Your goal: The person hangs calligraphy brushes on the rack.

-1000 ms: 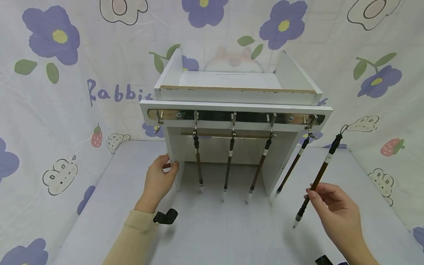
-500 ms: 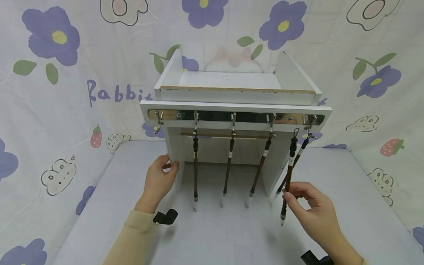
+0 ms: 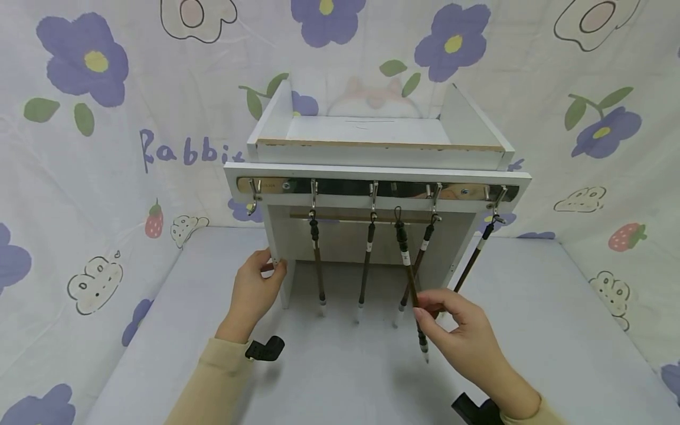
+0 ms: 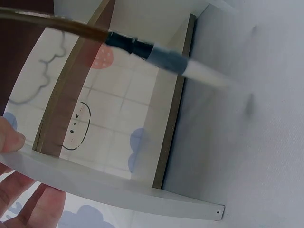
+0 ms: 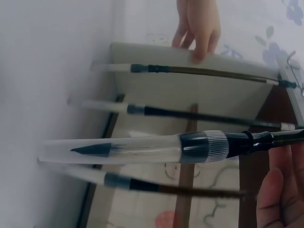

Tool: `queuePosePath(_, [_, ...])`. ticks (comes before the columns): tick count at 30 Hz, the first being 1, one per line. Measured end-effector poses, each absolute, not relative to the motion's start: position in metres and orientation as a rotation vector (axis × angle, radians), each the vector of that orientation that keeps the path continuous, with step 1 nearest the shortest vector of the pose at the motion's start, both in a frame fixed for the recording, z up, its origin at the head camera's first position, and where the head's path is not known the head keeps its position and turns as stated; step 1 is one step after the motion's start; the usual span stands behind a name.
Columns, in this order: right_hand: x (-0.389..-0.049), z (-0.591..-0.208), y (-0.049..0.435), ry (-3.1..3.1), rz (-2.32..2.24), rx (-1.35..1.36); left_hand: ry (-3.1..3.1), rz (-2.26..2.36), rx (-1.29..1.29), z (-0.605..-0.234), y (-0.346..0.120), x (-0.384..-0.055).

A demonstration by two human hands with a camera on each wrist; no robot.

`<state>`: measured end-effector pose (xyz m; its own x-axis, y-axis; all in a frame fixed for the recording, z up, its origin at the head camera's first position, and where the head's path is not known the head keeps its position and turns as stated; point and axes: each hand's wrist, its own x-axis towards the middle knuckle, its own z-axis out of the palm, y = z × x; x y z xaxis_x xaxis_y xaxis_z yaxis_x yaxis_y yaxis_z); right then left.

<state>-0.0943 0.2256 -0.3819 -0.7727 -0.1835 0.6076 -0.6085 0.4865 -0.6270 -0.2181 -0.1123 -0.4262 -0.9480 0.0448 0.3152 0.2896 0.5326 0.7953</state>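
Observation:
In the head view, my right hand pinches the brown handle of a calligraphy brush, its loop up and tip down. The right wrist view shows this brush's dark bristle tip inside a clear cap. It crosses in front of one hanging brush. Several similar brushes hang by loops from a metal hook strip on a white wooden rack. The leftmost hook bears no brush. My left hand grips the rack's left side panel between thumb and fingers.
The rack stands on a white tabletop, its open-topped tray above the hooks. A cloth with purple flowers hangs behind and along the sides. The hanging brushes' capped tips dangle near the tabletop.
My right hand has carried the brush leftward, from outside the rack's right end to in front of the hanging brushes. The brush's lean has reversed. My left hand stays on the side panel.

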Motion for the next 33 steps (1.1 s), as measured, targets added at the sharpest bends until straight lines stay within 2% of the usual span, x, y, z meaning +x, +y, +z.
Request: queuePosePath(33, [-0.127,-0.364,0.133,-2.382,1.347,0.890,-2.505,-1.352,-0.274,-0.426,-0.113,-0.217])
